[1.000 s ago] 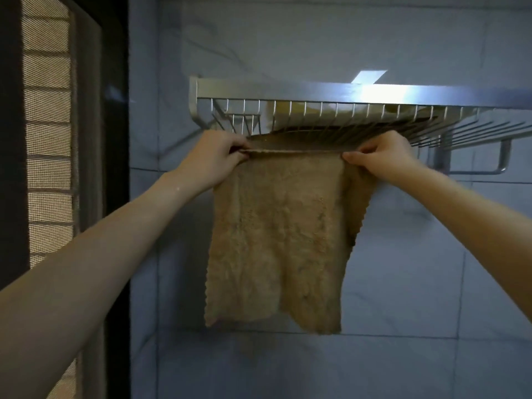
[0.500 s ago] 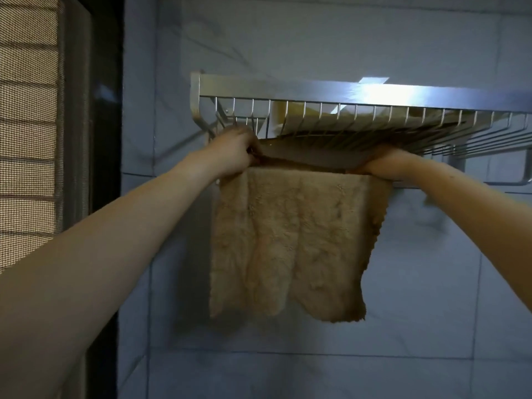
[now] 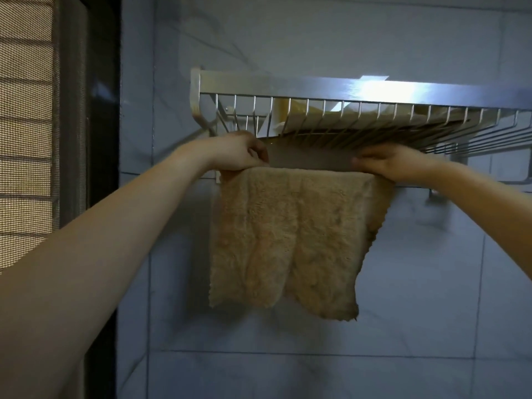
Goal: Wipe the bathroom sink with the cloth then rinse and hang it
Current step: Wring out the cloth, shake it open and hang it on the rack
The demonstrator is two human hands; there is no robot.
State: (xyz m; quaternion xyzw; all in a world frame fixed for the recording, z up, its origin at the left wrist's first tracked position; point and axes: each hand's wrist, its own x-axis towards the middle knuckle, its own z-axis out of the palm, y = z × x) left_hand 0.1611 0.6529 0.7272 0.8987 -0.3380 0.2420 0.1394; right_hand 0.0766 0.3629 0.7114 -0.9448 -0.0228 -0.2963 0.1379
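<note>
A tan fluffy cloth [image 3: 288, 231] hangs folded over the rail under a metal wire wall rack [image 3: 316, 87]. A front layer and a longer back layer dangle against the tiled wall. My left hand [image 3: 239, 152] grips the cloth's upper left corner at the rail, fingers curled. On the other side my right hand [image 3: 391, 162] holds the upper right corner, with the thumb on the top edge. The rail itself is mostly hidden by the cloth and hands. The sink is out of view.
Pale packets or paper lie on the rack's shelf [image 3: 311, 116]. The rail [image 3: 460, 188] runs on to the right past the cloth. A dark window frame [image 3: 100, 139] with a mesh screen [image 3: 26, 125] stands at the left. Grey marble tiles cover the wall.
Both hands have moved the cloth's top edge up and back onto the rail under the rack. The cloth now drapes in two layers. The camera moved closer.
</note>
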